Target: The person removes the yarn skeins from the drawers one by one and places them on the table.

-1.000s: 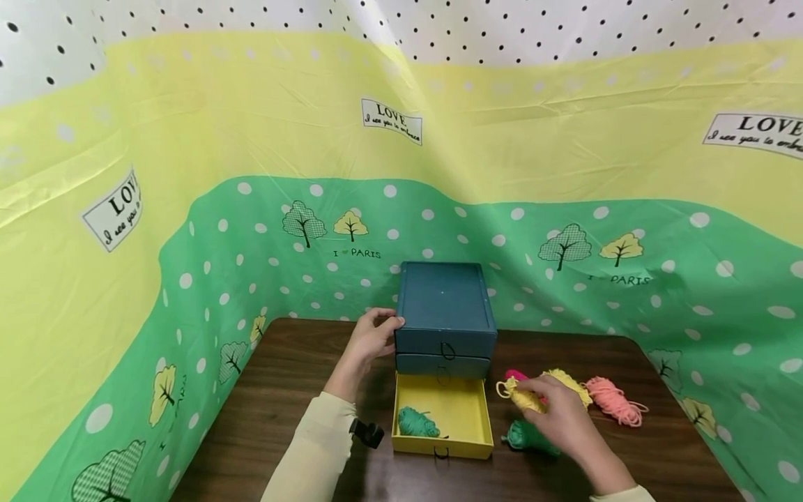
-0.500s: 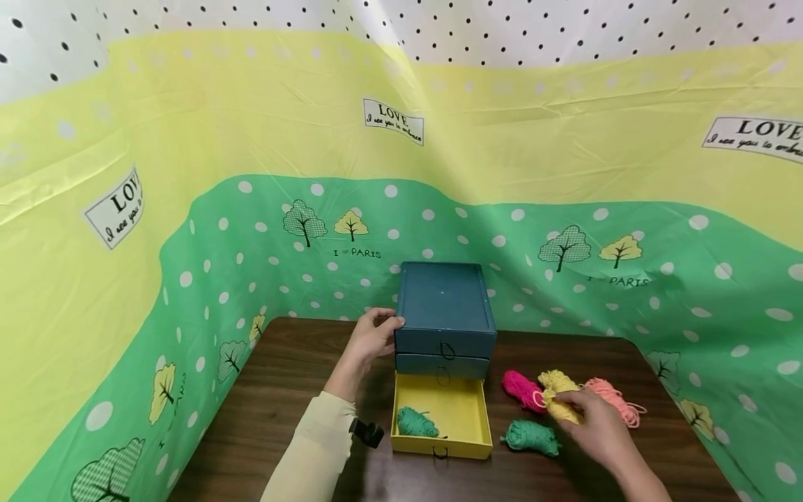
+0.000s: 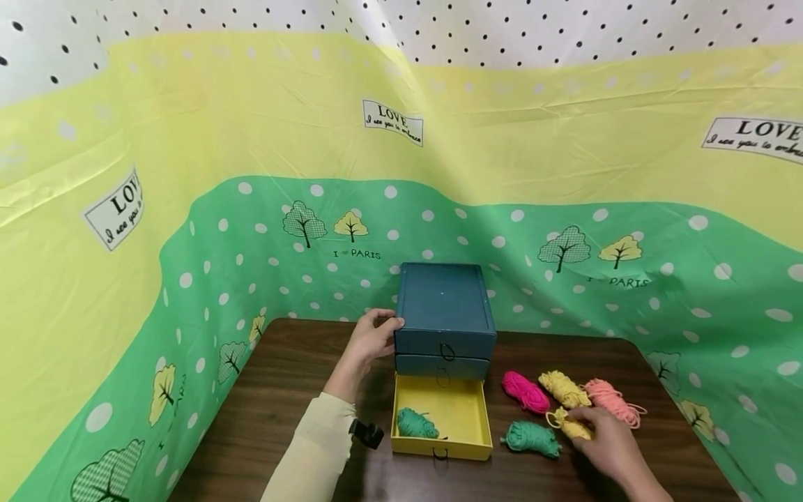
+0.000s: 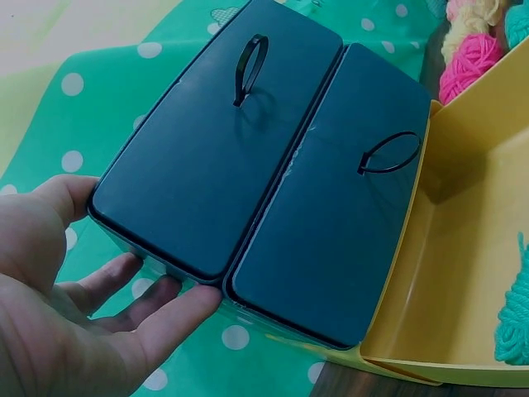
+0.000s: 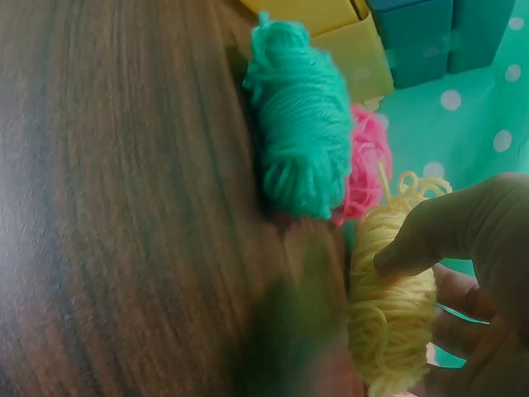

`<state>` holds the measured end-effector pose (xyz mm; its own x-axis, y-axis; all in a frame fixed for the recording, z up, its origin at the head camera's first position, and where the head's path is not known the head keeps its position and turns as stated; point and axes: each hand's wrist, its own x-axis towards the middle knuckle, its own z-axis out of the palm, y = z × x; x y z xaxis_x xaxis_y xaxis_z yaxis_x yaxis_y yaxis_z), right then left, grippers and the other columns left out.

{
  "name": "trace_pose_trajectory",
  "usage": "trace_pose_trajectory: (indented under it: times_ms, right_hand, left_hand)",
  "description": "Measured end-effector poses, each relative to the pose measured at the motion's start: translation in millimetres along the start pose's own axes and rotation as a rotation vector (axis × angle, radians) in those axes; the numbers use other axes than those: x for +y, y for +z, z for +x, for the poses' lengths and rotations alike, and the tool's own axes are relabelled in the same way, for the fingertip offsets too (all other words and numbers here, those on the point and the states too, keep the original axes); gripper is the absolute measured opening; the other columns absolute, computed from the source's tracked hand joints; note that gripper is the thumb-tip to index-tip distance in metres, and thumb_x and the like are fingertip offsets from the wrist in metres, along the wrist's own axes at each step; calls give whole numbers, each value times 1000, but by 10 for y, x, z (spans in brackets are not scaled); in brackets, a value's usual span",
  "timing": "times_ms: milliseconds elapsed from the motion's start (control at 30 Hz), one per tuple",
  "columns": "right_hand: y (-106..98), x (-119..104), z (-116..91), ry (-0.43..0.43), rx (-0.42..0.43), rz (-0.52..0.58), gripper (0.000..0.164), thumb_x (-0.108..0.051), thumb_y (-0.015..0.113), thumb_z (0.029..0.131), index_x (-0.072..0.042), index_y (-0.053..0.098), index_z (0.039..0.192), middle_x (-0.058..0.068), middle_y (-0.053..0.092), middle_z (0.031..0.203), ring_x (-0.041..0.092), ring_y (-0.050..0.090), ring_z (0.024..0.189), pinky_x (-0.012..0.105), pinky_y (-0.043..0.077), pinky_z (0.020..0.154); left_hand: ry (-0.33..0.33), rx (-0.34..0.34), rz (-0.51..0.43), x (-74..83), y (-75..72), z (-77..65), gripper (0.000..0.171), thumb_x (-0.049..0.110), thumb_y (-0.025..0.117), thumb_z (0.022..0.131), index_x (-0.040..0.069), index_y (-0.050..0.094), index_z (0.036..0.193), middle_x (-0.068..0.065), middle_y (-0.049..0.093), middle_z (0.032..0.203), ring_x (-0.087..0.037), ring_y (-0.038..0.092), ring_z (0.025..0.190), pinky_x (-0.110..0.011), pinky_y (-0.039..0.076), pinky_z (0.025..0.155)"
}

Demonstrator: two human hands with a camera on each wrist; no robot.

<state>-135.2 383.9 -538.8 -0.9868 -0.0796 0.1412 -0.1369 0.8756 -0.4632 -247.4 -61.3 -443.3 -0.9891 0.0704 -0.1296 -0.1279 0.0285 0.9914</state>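
Observation:
My right hand pinches a small yellow skein of yarn between thumb and fingers, low over the table at the right. The right wrist view shows the thumb across its near side. Close by lie a green skein, a magenta skein, a second yellow skein and a coral-pink skein. My left hand rests spread against the left side of a blue drawer box, thumb at its upper edge. Its yellow bottom drawer is pulled out, with a teal skein inside.
The two upper blue drawer fronts are closed and bear black loop handles. Dark wood tabletop surrounds the box. A green and yellow patterned cloth hangs behind and along the sides.
My right hand has carried the yellow skein rightward and down, away from the drawer, uncovering the magenta and green skeins. The left hand and drawer box stay put.

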Motion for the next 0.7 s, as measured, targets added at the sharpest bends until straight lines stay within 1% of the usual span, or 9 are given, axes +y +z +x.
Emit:
trace_pose_trajectory:
  times_ms: [133,367,433,533,700]
  right_hand:
    - [45,71,-19,9,-3,-1,34,0,85,70,-5,77,103,19,73,107,47,66,105,61,54,85]
    - [109,153,-43,79,-83,2,33,-3,84,73,-10,77,104,20,71,111,50,63,109,62,54,85]
    - [122,164,-42,91,-92,5,33,-3,83,74,-9,77,105,20,71,112,50,64,109,61,54,85]
    - [134,160,-43,88,-91,8,33,-3,83,74,-10,77,105,19,71,112,48,64,108,61,54,85]
    - [125,134,-57,59,-75,-2,34,-2,84,73,-10,77,105,16,72,110,47,65,108,61,54,86]
  left_hand:
    - [-4,-3,0,3,-3,5,50,33,71,97,8,57,138,-18,57,133,-30,67,113,-49,58,96]
    - [-33,-16,-16,35,-29,16,50,32,72,96,10,58,138,-17,59,132,-31,64,117,-51,57,98]
    - [-33,-19,-18,45,-29,19,50,32,72,96,9,57,138,-17,59,131,-30,64,117,-51,57,98]
    - [-34,-13,-18,59,-21,13,50,31,72,95,9,58,137,-18,60,129,-29,66,113,-50,58,97]
    - [-24,-7,-25,66,-12,7,50,31,72,94,7,58,136,-18,61,127,-28,68,109,-49,59,94]
